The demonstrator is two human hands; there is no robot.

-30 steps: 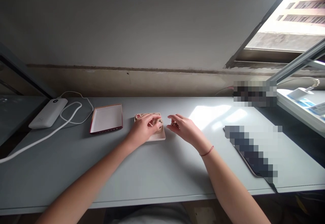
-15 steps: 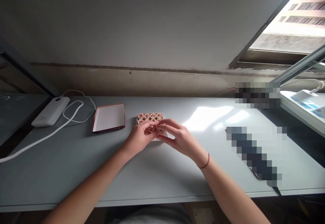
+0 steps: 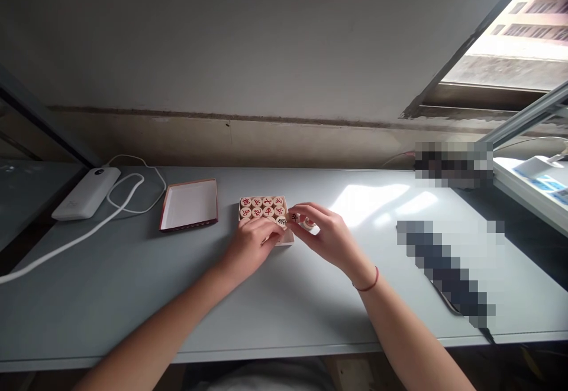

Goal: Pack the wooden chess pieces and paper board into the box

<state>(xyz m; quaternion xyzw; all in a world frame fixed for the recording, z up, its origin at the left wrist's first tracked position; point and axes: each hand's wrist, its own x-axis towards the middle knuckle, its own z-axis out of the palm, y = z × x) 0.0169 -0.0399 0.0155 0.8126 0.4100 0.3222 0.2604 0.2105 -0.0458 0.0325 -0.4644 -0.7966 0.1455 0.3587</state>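
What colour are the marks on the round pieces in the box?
Mostly red on the round pieces, head view.

The left hand (image 3: 251,243) covers the near rows of the box of chess pieces (image 3: 262,207); piece characters are too small to read.

Left hand (image 3: 251,246) flat, fingers extended; right hand (image 3: 323,236) pinching, fingers curled.

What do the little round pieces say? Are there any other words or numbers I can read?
Round pieces in the box: red signs, too small to read.
Piece at the right hand: a dark sign, unreadable.
Piece by the left hand: dark sign, unreadable.
Power bank: a small mark, too blurred.
Nothing can be quoted.
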